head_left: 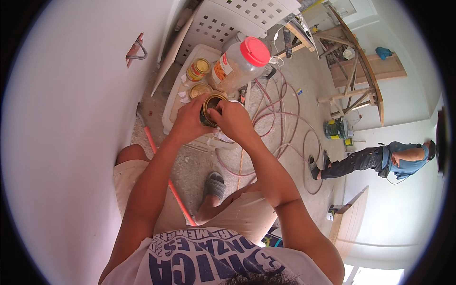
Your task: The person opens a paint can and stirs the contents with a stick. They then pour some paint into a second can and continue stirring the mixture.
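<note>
An open can (210, 102) is held in front of the body, between the two hands and just over the near side of a white plastic box (174, 102). Its left side is hugged by the left hand (190, 121), and the fingers of that grip are wrapped around the wall. The right side is met by the right hand (235, 118). Its fingers are bent over the rim and into the mouth. Whether something is pinched by this right grip cannot be told, because the inside is dark and partly hidden.

The mouth of the can is turned up, toward the head. Its long axis seems to be set mostly up and down, but the low part is covered by the hands, so a small lean cannot be ruled out. The wall is touched by the left hand and the opening by the right, so neither hand is farther from the can.

Past the hands, two small tins (198, 70) are set on the box, one behind the other. To the right of them, a big clear jar with a red lid (255, 51) is seen. The nearer tin is placed close to the left hand.
</note>
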Motion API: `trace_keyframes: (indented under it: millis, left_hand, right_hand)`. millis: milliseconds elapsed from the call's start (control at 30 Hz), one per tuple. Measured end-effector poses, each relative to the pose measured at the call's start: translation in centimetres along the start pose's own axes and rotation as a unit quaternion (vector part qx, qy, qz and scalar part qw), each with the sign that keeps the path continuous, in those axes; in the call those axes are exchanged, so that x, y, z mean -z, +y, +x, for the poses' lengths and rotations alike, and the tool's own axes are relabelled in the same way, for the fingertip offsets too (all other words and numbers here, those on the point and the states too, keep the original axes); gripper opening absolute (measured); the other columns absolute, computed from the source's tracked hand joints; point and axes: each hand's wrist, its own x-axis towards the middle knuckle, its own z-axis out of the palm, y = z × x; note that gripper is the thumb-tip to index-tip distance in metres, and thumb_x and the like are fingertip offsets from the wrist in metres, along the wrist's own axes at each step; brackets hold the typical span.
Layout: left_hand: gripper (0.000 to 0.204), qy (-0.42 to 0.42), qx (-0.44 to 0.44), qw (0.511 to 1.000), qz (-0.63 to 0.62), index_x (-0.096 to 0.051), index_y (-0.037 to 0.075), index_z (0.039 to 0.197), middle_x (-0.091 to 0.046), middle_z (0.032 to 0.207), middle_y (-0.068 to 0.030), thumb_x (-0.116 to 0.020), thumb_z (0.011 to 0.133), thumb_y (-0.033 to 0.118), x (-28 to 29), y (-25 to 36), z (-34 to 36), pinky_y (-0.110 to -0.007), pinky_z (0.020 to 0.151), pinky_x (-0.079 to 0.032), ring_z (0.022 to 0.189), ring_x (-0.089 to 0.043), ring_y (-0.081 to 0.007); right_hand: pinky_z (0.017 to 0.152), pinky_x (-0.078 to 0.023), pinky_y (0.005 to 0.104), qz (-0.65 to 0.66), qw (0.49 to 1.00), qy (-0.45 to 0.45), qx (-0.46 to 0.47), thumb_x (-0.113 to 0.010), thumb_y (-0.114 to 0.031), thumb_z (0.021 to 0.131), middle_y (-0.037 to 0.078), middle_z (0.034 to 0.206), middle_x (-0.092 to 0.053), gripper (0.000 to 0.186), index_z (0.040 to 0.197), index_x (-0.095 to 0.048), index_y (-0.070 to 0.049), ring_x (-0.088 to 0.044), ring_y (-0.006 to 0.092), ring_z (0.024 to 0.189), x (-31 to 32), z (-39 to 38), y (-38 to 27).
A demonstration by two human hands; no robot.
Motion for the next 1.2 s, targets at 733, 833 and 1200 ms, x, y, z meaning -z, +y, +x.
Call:
trace_keyframes:
  millis: [733, 833, 1200]
  left_hand:
    - [0.111, -0.016, 0.009, 1.000, 0.011, -0.042, 0.006, 0.151, -0.059, 0.142, -0.0180, -0.100, 0.058, 0.025, 0.2, 0.6, 0.3, -0.048, 0.109, -0.048, 0.132, -0.058, -0.0397]
    - [0.111, -0.006, 0.007, 1.000, 0.012, -0.043, 0.005, 0.151, -0.059, 0.143, -0.0182, -0.100, 0.058, 0.025, 0.2, 0.4, 0.1, -0.048, 0.110, -0.048, 0.132, -0.058, -0.0394]
    - [0.113, -0.002, 0.008, 1.000, 0.016, -0.042, 0.006, 0.151, -0.059, 0.143, -0.0175, -0.101, 0.057, 0.025, 0.3, 0.3, 0.0, -0.047, 0.108, -0.049, 0.132, -0.059, -0.0380]
  right_hand:
    - [0.081, -0.054, 0.0477, 0.115, 0.988, 0.041, 0.094, -0.073, -0.020, 0.093, 0.024, 0.091, -0.073, 0.023, 0.100, -0.075, 0.002, -0.070, 0.0422, 0.087, 0.7, 4.0, 2.8]
    - [0.084, -0.053, 0.0496, 0.106, 0.988, 0.014, 0.108, -0.072, -0.017, 0.092, 0.025, 0.093, -0.071, 0.021, 0.098, -0.075, 0.002, -0.068, 0.0436, 0.091, 0.6, 3.4, 1.5]
    - [0.090, -0.053, 0.0445, 0.072, 0.964, -0.068, 0.249, -0.072, -0.009, 0.089, 0.018, 0.101, -0.070, 0.021, 0.109, -0.075, 0.000, -0.067, 0.0387, 0.101, 2.1, 2.0, 1.5]
